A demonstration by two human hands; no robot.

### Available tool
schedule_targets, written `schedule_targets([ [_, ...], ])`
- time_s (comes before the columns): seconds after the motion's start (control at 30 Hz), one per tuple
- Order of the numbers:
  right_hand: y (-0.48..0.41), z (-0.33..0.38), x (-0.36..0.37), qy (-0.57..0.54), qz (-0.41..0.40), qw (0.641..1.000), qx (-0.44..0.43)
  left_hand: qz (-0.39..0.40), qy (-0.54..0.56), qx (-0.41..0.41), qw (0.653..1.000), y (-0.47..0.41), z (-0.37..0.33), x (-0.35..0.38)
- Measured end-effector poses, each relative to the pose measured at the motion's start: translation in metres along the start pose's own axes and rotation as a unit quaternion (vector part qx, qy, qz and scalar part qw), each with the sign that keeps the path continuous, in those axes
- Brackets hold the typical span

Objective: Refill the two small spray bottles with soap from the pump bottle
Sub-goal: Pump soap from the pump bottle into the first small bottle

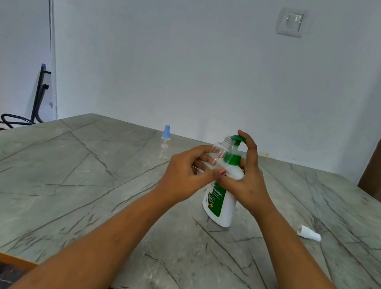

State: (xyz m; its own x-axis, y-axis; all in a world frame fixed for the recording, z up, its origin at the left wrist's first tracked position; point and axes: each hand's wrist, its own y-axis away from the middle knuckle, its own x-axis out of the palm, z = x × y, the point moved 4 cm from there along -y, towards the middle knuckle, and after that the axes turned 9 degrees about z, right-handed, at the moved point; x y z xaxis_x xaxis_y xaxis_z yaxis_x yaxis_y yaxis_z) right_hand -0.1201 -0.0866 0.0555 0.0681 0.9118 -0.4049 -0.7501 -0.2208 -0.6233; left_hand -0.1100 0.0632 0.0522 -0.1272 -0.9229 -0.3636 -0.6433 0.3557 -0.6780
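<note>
A white pump bottle (pixel 223 207) with a green label and green pump head (pixel 238 139) stands at the table's middle. My right hand (pixel 250 178) wraps its neck, with a finger resting on top of the pump head. My left hand (pixel 185 176) holds a clear, uncapped small spray bottle (pixel 219 150) tilted, its threaded mouth just under the pump nozzle. A second clear spray bottle (pixel 164 147) with a blue spray cap stands upright farther back on the left. A white spray cap (pixel 309 233) lies on its side to the right.
The grey marble-patterned table (pixel 77 189) has a wooden front edge. A white wall with a switch plate (pixel 292 22) runs behind it. A black chair frame (pixel 30 109) stands at the back left, beside the table's corner.
</note>
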Motion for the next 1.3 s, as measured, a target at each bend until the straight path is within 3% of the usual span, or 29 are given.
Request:
schedule_targets([
  [0.27, 0.000, 0.003, 0.003, 0.007, 0.012, 1.000, -0.004, -0.048, -0.039, 0.031, 0.998, 0.004, -0.017, 0.003],
  [0.5, -0.001, 0.005, 0.011, 0.023, -0.021, 0.999, -0.032, -0.037, 0.005, 0.009, 0.999, 0.007, -0.015, 0.003],
  [0.67, -0.001, 0.006, 0.010, 0.108, -0.050, 0.992, -0.048, -0.003, 0.052, -0.011, 0.999, 0.006, -0.006, 0.002],
  [0.87, 0.002, 0.002, 0.006, 0.251, -0.057, 0.966, -0.035, 0.088, 0.161, -0.116, 0.976, 0.002, 0.012, 0.004],
  [1.3, 0.007, -0.005, 0.005, 0.387, -0.037, 0.921, -0.006, 0.137, 0.136, -0.184, 0.964, 0.004, 0.028, 0.003],
])
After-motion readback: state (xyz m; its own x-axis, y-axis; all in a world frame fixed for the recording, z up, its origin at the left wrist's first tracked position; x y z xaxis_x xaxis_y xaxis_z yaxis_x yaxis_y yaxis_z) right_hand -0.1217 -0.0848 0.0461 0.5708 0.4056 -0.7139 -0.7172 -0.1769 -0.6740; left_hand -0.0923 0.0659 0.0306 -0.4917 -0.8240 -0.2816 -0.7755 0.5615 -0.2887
